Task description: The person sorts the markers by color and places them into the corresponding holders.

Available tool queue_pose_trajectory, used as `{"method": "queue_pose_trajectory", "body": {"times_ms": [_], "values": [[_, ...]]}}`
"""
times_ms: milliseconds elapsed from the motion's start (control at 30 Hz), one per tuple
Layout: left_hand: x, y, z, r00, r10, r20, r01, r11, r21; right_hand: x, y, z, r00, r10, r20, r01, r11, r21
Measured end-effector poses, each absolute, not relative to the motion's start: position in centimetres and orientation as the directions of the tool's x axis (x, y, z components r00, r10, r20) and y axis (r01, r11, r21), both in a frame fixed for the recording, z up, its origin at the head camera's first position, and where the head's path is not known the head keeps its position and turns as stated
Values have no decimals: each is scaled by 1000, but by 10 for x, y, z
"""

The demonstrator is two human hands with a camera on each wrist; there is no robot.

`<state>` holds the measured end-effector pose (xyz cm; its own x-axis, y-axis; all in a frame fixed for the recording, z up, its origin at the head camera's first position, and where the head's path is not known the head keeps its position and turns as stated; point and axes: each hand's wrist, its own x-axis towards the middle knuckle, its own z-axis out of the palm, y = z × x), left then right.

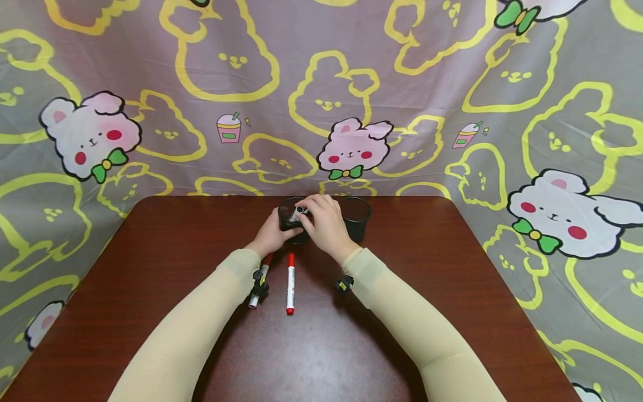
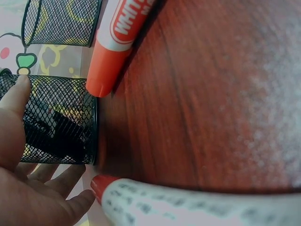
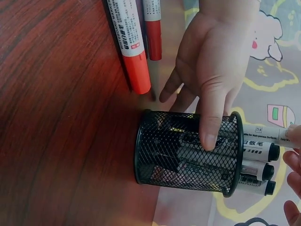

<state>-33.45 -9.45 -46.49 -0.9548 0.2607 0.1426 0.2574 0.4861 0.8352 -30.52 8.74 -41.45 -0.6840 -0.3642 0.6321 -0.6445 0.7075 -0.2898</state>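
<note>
Near the far edge of the table, my left hand (image 1: pixel 270 233) grips a black mesh pen cup (image 3: pixel 188 160), thumb on one side and fingers round the other. The cup stands upright and contains several white markers (image 3: pixel 261 151) with black ends, which stick out of its top. My right hand (image 1: pixel 327 220) is over the cup's mouth. Its thumb and fingers pinch the top of one white marker (image 3: pixel 264 133), whose lower part is inside the mesh. In the right wrist view only those fingertips (image 3: pixel 295 134) show, at the right edge.
A second black mesh pen cup (image 1: pixel 355 228) stands just right of the held one. Two white-and-red whiteboard markers lie nearer me: one marker (image 1: pixel 291 285) in plain sight, the other marker (image 1: pixel 254 300) partly under my left wrist. A patterned curtain (image 1: pixel 271 111) hangs behind the table (image 1: pixel 402 279).
</note>
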Motion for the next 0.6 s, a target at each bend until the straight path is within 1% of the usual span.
{"method": "queue_pose_trajectory", "body": {"times_ms": [233,600], "values": [[-336,-96,-467,-954,261,149,264,493,829,-307,85,-416,-699,-377,608,-635,718,-285],[-337,-96,-467,-952,266,149,268,495,826,-309,84,-420,-698,-398,596,-633,732,-252]]}}
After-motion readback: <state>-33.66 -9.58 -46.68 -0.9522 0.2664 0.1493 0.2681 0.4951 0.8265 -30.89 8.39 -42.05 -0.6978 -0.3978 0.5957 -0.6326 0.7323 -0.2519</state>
